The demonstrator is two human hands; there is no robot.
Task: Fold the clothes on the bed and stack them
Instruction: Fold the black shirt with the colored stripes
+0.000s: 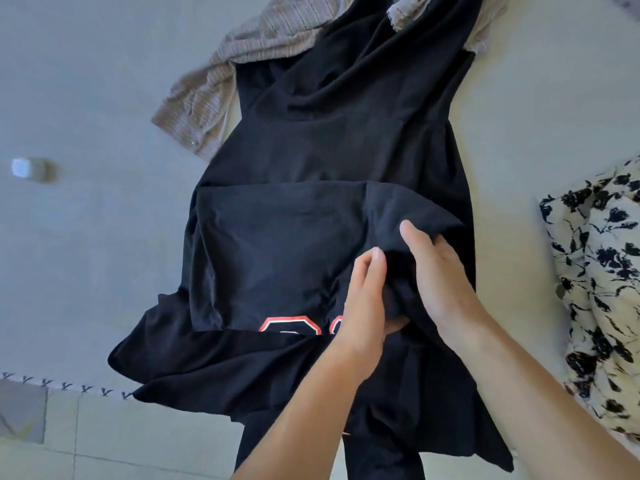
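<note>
A: Open bed sheet (86,81) across left half of frame; only a small white object (21,167) at mid-left edge.
B: Noted. Centre blocked top to bottom by black garment (329,150). Striped beige garment (221,88) at upper left of it, floral garment (602,289) crowding right edge.
A: Narrow bare strip between black and floral.

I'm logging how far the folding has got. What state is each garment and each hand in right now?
black garment with red print: partly folded, lying on the bed, both hands on it
beige striped garment: unfolded, crumpled, partly under the black one
floral garment: unfolded, bunched at the right edge
left hand: pinches a fold of black fabric
right hand: holds the same fold
</note>
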